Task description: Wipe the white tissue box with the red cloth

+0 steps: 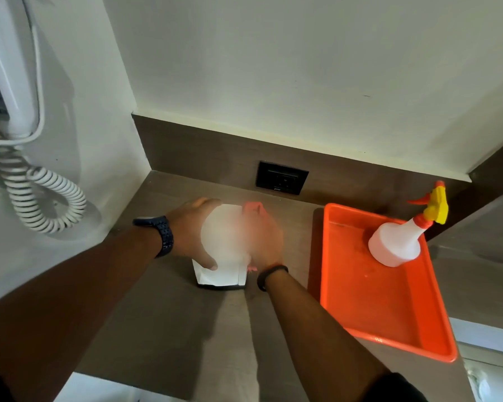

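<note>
The white tissue box (pixel 219 275) stands on the brown counter, its top washed out by a bright blur. My left hand (pixel 190 230) grips the box's left side, thumb across its front. My right hand (pixel 266 242) presses the red cloth (pixel 252 207) against the box's right side; only pinkish bits of cloth show above and below the hand.
An orange tray (pixel 389 309) lies to the right with a white spray bottle (pixel 395 242) with a yellow trigger in its far corner. A black wall socket (pixel 281 177) sits behind the box. A white wall phone with coiled cord (pixel 38 192) hangs on the left wall.
</note>
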`<state>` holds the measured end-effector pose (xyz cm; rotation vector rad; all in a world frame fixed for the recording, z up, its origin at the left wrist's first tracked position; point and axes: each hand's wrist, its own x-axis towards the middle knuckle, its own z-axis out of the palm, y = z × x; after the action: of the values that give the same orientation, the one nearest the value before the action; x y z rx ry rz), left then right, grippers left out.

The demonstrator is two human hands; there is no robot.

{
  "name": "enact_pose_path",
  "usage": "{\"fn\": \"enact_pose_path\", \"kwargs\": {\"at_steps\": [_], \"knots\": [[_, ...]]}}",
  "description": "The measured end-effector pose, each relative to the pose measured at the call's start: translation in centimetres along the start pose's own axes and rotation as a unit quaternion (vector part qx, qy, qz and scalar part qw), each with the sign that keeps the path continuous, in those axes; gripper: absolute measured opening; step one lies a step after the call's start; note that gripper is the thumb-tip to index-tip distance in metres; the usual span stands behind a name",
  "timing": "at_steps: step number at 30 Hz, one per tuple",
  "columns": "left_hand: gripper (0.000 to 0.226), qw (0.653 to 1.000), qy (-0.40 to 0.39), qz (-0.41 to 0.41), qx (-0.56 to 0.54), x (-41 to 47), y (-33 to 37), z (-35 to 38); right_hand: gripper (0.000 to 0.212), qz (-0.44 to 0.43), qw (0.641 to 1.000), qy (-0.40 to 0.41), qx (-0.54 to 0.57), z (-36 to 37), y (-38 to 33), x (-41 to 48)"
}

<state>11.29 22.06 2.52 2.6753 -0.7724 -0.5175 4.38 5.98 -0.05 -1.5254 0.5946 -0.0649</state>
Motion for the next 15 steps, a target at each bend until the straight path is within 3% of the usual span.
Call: {"fn": "enact_pose_path", "kwargs": {"at_steps": [4, 6, 11, 13, 15], "knots": [[0.143, 0.996, -0.016, 0.011, 0.092, 0.6, 1.7, 0.0, 0.038, 0.063, 0.996, 0.004, 0.058, -0.8, 1.5, -1.0], [0.141, 0.993, 0.0, 0.029, 0.117, 1.1, 3.1, 0.7, 0.032, 0.038, 0.996, 0.018, 0.082, -0.6, 1.6, -1.2], [0.111, 0.991, 0.056, 0.067, 0.106, 1.6, 3.5, 1.4, 0.019, -0.038, 0.995, 0.01, 0.089, 0.4, 0.0, 0.6], [0.113, 0.991, 0.058, 0.063, 0.107, 1.5, 3.2, 1.4, 0.017, -0.012, 0.995, 0.01, 0.096, 0.7, 0.3, 1.1], [0.122, 0.991, 0.054, 0.059, 0.112, 1.4, 3.0, 1.7, 0.029, 0.041, 0.994, 0.01, 0.099, 0.9, 1.4, 0.5]]}}
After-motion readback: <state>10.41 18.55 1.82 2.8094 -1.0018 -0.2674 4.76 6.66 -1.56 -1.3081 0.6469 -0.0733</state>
